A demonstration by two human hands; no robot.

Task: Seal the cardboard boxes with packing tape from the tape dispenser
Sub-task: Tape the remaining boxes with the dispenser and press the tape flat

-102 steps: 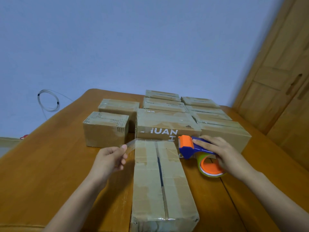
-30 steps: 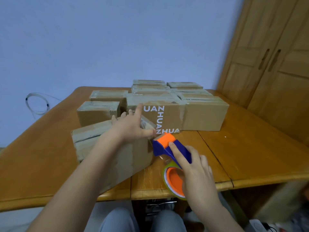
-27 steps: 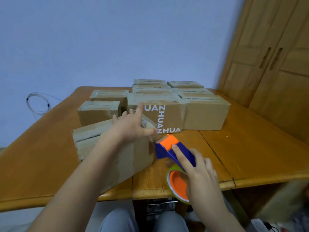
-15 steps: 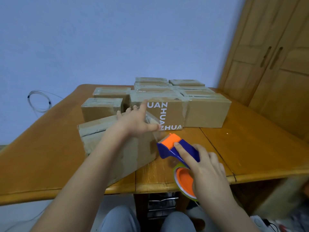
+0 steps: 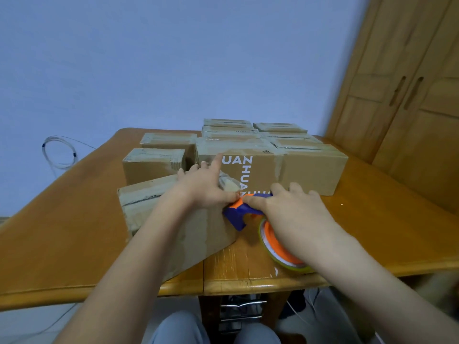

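A long cardboard box point(image 5: 149, 207) lies slanted across the near edge of the wooden table point(image 5: 62, 239), its near corner hanging past the edge. My left hand point(image 5: 206, 187) rests on the box's far right end, fingers spread flat over clear tape there, thumb by the dispenser's head. The blue and orange tape dispenser point(image 5: 244, 212) touches the box's right side, its orange roll point(image 5: 280, 247) toward me. My right hand point(image 5: 295, 212) grips the dispenser's handle from above, index finger stretched along the top.
Several taped cardboard boxes point(image 5: 313, 167) stand in rows behind, the nearest one point(image 5: 248, 167) printed with white letters. A wooden wardrobe point(image 5: 409, 108) fills the right. A coiled clear cable point(image 5: 58, 152) hangs on the blue wall at left. My knees show below the table edge.
Since the earliest frame the box has been swung slantwise. Within the last second my right hand brought the dispenser up against the box end beside my left thumb; my left hand stayed put.
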